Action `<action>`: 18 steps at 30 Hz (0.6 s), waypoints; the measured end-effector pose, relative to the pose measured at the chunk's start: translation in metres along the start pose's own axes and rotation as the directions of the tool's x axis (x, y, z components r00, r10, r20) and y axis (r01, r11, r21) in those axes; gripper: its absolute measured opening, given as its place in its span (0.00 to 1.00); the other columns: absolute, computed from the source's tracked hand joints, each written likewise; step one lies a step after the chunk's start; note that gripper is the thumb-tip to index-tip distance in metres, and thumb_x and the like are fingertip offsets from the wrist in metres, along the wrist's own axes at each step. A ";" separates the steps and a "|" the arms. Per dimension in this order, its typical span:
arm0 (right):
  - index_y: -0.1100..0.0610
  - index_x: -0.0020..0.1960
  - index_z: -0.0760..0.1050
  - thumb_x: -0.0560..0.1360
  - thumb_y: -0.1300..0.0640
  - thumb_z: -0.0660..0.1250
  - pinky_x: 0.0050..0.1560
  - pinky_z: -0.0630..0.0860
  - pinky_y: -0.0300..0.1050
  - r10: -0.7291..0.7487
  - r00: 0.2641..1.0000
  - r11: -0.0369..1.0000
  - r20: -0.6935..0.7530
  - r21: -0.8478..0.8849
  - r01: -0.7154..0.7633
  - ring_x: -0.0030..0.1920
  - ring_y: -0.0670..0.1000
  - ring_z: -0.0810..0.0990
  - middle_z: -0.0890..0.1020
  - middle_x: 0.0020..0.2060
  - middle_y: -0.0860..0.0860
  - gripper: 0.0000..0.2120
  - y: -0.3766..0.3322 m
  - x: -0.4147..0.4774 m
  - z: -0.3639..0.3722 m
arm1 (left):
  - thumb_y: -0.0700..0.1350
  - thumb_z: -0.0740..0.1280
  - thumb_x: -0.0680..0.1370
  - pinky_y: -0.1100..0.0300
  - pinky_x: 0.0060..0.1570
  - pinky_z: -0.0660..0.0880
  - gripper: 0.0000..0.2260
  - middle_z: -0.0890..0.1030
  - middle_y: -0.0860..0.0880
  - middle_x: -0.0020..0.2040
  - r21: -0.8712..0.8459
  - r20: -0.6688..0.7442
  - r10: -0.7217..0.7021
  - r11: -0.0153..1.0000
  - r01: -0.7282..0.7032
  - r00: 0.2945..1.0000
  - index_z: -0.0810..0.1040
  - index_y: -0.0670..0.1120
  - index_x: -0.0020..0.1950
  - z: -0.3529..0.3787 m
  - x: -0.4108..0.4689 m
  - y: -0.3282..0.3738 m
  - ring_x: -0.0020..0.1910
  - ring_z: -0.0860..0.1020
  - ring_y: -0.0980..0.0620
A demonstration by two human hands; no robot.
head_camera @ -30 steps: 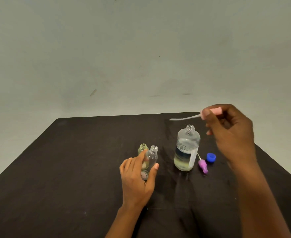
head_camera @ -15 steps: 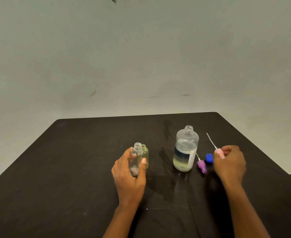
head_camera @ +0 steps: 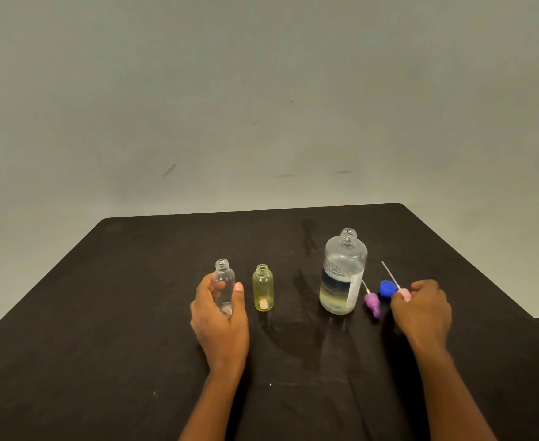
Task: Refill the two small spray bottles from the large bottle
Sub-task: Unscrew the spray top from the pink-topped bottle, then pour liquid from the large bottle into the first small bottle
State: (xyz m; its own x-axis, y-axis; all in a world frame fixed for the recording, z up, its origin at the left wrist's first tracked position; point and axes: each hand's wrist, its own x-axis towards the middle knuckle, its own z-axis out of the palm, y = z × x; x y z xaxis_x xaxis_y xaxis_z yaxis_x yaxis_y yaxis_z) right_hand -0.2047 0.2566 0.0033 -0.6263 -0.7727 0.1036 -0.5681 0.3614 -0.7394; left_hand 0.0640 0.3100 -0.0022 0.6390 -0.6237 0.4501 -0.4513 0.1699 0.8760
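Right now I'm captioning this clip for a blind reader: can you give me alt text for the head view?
A person's left hand grips a clear small bottle upright on a black table, beside an open yellow small bottle. The right hand holds a pink spray top near a large open bottle, a purple spray top and a blue cap.

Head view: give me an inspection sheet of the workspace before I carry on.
Surface: dark table, with a wet-looking patch in front of the large bottle.
Job's things: large bottle upright, uncapped, partly filled; clear small bottle and yellow small bottle upright, open, standing apart; purple sprayer lying right of the large bottle; pink sprayer with its tube pointing up and away.
Clutter: blue cap between the sprayers.
Hands: left hand wrapped around the clear small bottle; right hand holding the pink sprayer low at the table.
Cables: nothing seen.
Surroundings: plain pale wall.
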 end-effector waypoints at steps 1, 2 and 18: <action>0.61 0.62 0.69 0.72 0.61 0.68 0.58 0.73 0.58 0.005 1.000 1.000 0.003 0.005 -0.005 0.56 0.61 0.73 0.74 0.57 0.62 0.20 0.000 0.001 0.000 | 0.49 0.67 0.76 0.44 0.56 0.72 0.14 0.77 0.56 0.52 0.009 0.000 -0.015 1.000 0.015 1.000 0.71 0.52 0.60 0.000 0.001 -0.002 0.53 0.73 0.54; 0.61 0.63 0.69 0.72 0.61 0.68 0.59 0.73 0.58 0.009 1.000 1.000 0.003 0.013 -0.009 0.57 0.61 0.73 0.74 0.58 0.62 0.20 0.001 0.001 0.000 | 0.49 0.67 0.76 0.45 0.57 0.72 0.14 0.77 0.55 0.53 0.018 -0.001 -0.031 0.999 0.031 1.000 0.71 0.52 0.61 0.000 0.003 -0.003 0.54 0.74 0.53; 0.58 0.63 0.68 0.75 0.62 0.66 0.59 0.72 0.45 -0.358 0.891 0.745 -0.279 0.490 0.452 0.58 0.48 0.73 0.72 0.57 0.48 0.17 -0.037 -0.043 0.016 | 0.43 0.67 0.76 0.44 0.59 0.67 0.17 0.76 0.41 0.60 0.213 -0.195 -0.121 0.963 0.162 0.973 0.70 0.42 0.63 -0.037 0.063 -0.048 0.59 0.73 0.38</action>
State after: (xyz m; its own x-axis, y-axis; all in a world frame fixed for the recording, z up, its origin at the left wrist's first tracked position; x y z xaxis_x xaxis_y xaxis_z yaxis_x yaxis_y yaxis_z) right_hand -0.1478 0.2683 0.0156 -0.5038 -0.6723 0.5424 -0.4455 -0.3358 -0.8299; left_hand 0.1489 0.2903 -0.0090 0.7979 -0.4792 0.3658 -0.4638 -0.1001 0.8803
